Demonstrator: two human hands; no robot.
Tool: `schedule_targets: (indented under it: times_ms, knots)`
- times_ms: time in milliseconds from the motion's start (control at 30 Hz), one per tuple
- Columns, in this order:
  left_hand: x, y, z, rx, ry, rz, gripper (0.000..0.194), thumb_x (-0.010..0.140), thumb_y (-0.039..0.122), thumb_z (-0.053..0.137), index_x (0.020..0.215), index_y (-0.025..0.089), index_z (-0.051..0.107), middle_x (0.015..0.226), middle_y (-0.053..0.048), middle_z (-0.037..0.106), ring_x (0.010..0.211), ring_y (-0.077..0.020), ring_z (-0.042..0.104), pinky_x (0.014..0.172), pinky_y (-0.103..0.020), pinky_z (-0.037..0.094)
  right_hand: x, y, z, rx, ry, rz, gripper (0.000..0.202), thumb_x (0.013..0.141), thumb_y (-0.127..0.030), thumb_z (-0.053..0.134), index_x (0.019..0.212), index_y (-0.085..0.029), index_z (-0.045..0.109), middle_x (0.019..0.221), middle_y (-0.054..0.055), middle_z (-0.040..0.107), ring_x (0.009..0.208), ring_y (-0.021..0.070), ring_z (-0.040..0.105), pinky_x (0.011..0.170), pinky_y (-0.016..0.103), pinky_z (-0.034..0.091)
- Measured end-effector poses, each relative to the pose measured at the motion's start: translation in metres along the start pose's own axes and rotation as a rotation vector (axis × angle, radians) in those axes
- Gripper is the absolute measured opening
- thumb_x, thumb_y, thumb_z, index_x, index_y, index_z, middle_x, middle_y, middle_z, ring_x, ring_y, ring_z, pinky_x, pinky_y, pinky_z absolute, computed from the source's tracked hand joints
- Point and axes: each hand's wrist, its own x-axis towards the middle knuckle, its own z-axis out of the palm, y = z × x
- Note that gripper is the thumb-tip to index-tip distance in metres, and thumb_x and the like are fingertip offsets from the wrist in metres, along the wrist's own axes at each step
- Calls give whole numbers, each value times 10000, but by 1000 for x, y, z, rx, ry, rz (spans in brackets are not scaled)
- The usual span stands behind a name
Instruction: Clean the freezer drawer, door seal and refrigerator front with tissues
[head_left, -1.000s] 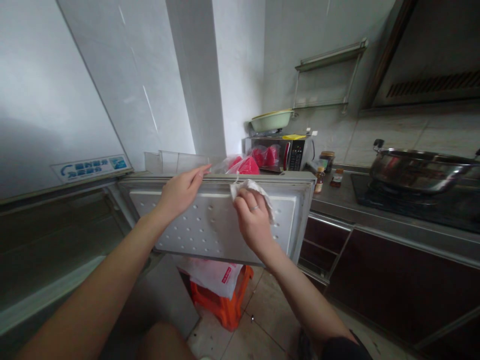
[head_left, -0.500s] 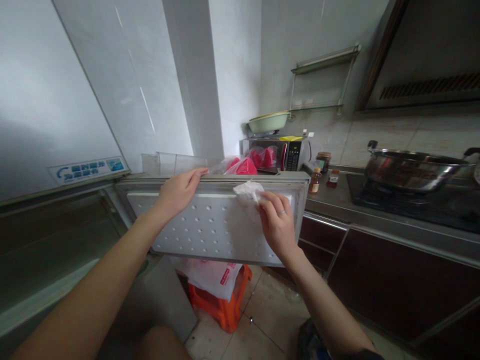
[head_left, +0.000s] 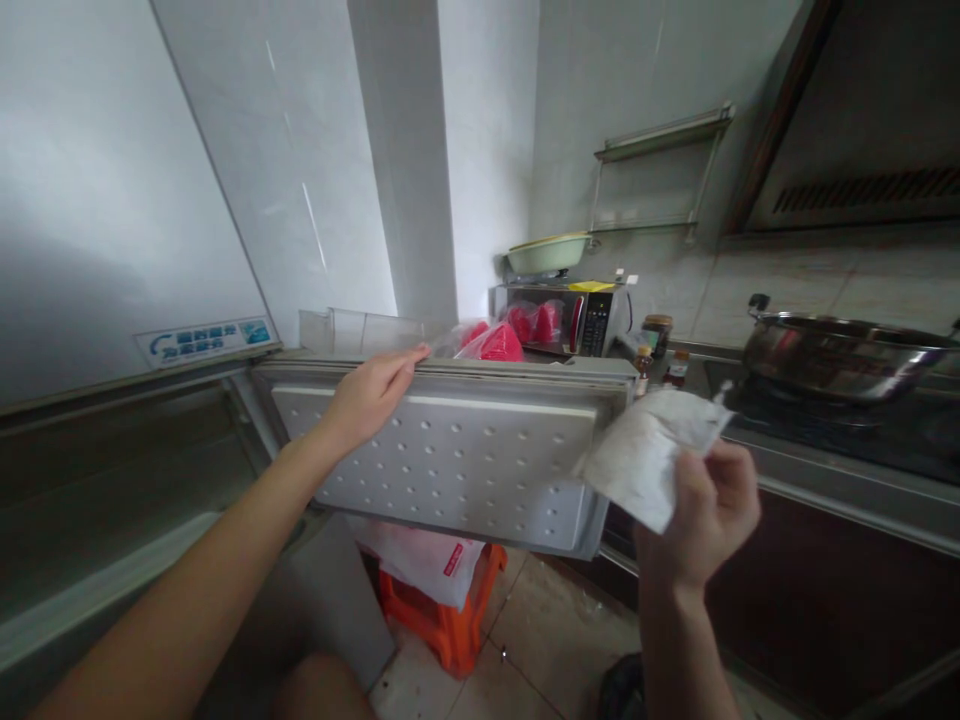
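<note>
An open fridge door [head_left: 450,470] with a dimpled white inner panel stands across the middle. My left hand [head_left: 377,395] grips its top edge, fingers closed over the rim. Off the door's right end, my right hand [head_left: 709,510] is raised, pinching a white cloth or tissue [head_left: 649,450] that hangs spread out and has faint dirty marks. The hand is slightly blurred. The cloth covers part of the door's right corner and the counter behind.
Behind the door are red items in plastic [head_left: 499,342], a microwave [head_left: 596,320] and a green basin [head_left: 547,255]. A steel pot [head_left: 840,355] sits on the stove at right. Beneath the door, an orange stool [head_left: 454,625] bears a white bag [head_left: 420,560].
My right hand has moved right, away from the door's top edge, and the crumpled cloth now hangs unfolded. My left hand keeps its place on the door. The view has shifted slightly.
</note>
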Motion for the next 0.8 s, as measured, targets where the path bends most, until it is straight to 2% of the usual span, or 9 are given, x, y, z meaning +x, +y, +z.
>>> schedule_targets:
  times_ms: [100,167,200,300,400,467,533,700,800]
  knots:
    - [-4,-1,0,13,13,32,528,930,396,283,1283,136,577,1341,-77,584,1252,-199,530,1095,-388,370,26,-4,-15,-10,226,-77,90,699,-167,614,689,-195,529,642,-50,430,554,106,387,540,247,286]
    - [-6,-2,-1,19,26,34,519,933,401,282,1286,157,575,1344,-64,583,1251,-196,530,1094,-391,373,45,-5,-20,-72,279,-212,98,676,-166,619,673,-207,530,646,-44,418,577,121,394,556,264,296]
    - [-8,-2,-1,22,35,33,516,934,405,283,1286,166,576,1343,-60,584,1249,-196,531,1093,-390,374,53,-4,-20,-115,263,-263,95,681,-179,628,683,-211,539,650,-40,428,586,126,405,558,267,307]
    - [-13,-3,-2,34,61,24,511,937,417,288,1284,181,579,1329,-61,598,1233,-202,543,1081,-384,387,71,1,-17,-225,55,-300,107,742,-258,655,754,-204,564,662,-34,488,580,121,445,540,260,343]
    - [-19,-4,-4,29,72,29,509,942,427,292,1295,186,569,1319,-68,605,1211,-215,557,1065,-393,401,77,4,-9,-191,-262,-206,168,791,-335,655,820,-195,567,689,-26,557,580,113,511,516,240,374]
    - [-24,-5,-7,8,79,48,506,948,428,293,1300,184,562,1319,-70,604,1211,-216,554,1067,-395,399,74,1,-3,-121,-398,-128,187,806,-358,652,833,-192,569,681,-28,573,547,100,511,475,219,357]
    - [-29,-5,-10,-17,88,64,497,955,423,297,1304,182,557,1321,-69,602,1219,-210,546,1076,-385,390,67,-4,2,-59,-434,-70,205,801,-372,665,817,-192,568,635,-45,547,479,77,455,425,202,305]
    - [-47,-1,-23,-67,97,54,488,965,414,308,1314,169,545,1345,-67,582,1254,-198,517,1115,-365,349,43,-24,2,98,-373,42,228,798,-396,674,812,-206,549,574,-69,460,405,61,335,372,207,214]
    - [-65,4,-34,-91,105,-1,488,967,422,315,1347,186,510,1406,-49,526,1314,-188,460,1154,-367,302,24,-40,-2,115,-392,27,211,815,-398,658,798,-212,559,577,-56,434,428,79,334,377,222,222]
